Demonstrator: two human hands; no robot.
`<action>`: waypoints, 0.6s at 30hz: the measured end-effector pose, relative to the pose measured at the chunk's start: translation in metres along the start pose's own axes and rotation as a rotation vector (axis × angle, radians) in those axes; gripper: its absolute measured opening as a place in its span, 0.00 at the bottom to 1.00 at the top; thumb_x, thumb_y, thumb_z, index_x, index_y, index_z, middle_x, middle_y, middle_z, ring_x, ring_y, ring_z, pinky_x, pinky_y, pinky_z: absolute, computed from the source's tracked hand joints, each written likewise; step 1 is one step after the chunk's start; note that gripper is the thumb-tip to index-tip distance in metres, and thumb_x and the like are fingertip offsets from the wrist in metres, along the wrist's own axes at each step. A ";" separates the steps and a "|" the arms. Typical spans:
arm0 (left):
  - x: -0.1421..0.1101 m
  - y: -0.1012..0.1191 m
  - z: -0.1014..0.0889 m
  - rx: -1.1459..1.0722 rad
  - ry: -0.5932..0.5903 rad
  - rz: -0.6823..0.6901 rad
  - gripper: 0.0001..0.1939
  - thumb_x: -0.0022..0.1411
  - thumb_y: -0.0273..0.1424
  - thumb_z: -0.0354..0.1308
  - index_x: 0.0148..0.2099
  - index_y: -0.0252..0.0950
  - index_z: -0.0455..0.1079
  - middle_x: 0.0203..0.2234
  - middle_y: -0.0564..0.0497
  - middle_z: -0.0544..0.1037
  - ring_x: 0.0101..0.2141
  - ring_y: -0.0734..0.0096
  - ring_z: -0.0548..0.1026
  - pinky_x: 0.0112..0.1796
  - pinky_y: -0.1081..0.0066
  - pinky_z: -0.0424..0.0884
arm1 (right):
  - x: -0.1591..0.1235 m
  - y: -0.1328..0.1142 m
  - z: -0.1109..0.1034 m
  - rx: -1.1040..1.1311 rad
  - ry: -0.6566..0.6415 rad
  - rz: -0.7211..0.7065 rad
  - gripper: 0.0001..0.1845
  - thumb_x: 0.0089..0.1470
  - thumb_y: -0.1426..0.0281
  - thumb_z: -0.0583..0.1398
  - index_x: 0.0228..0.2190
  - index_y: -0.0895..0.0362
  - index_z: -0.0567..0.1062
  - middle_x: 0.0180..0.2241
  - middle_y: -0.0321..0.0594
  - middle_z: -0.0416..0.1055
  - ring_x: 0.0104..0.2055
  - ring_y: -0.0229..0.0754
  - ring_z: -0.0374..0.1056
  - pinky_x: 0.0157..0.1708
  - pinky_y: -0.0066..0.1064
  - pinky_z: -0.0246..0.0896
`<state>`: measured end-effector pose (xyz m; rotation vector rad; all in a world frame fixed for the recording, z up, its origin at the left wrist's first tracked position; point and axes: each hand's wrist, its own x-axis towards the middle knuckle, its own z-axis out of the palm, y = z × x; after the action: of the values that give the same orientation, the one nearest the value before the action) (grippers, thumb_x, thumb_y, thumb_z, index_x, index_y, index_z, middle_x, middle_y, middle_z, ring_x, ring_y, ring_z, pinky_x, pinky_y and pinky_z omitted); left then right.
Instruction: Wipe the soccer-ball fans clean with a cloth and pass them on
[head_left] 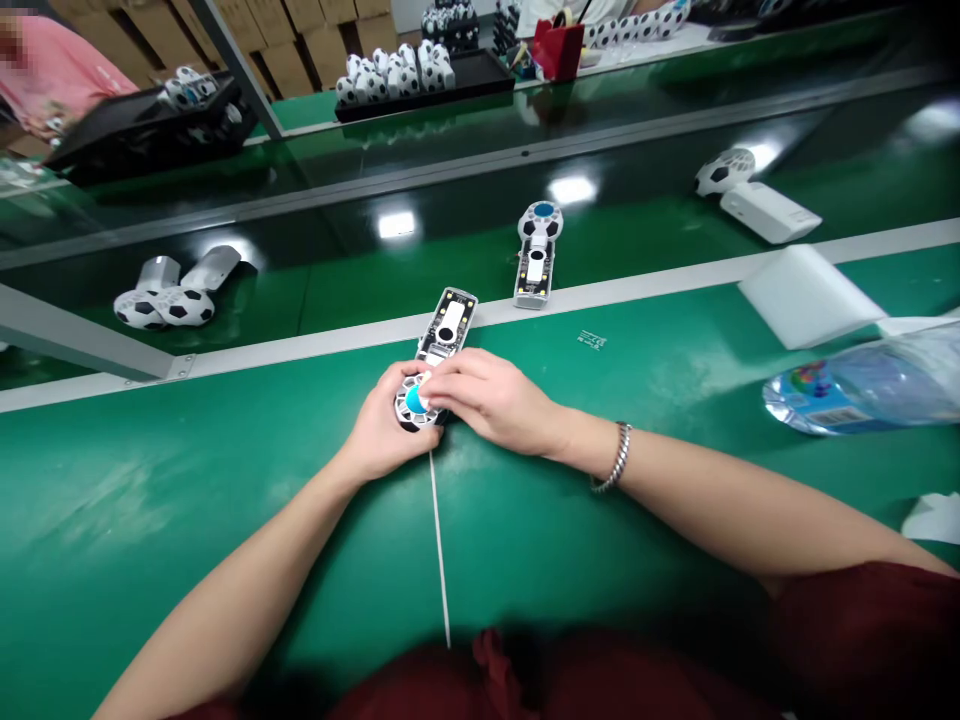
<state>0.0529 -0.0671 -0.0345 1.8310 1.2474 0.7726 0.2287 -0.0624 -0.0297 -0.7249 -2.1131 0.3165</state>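
My left hand (382,425) is wrapped round the ball-shaped head of a football-patterned handheld device (448,318). The device's flat body points away from me and shows a circuit board with a white block and a black dot. A blue disc (415,399) sits in the middle of its slotted head. Over that disc, my right hand (499,400) has its thumb and fingers pinched together. A bit of white shows at those fingertips, too small to name. A similar device (535,255) with a blue disc lies just past the metal strip.
Beyond the metal strip (330,338) lie white football-patterned devices (169,303) at left and another (769,208) at right. A white block (810,295) and a plastic bottle (855,385) are on my right. Across the line stand trays (480,75) and a person in pink (64,65).
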 end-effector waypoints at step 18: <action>0.180 -0.022 -0.074 0.646 -0.291 0.103 0.31 0.38 0.22 0.59 0.48 0.34 0.61 0.40 0.48 0.70 0.37 0.66 0.70 0.36 0.71 0.68 | 0.004 0.013 -0.020 0.115 0.119 0.255 0.07 0.55 0.70 0.55 0.31 0.54 0.74 0.33 0.38 0.72 0.35 0.39 0.70 0.36 0.32 0.68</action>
<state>0.0430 0.1263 -0.0050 2.4292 1.3036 0.1305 0.2474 -0.0502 -0.0210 -0.9236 -1.8763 0.5157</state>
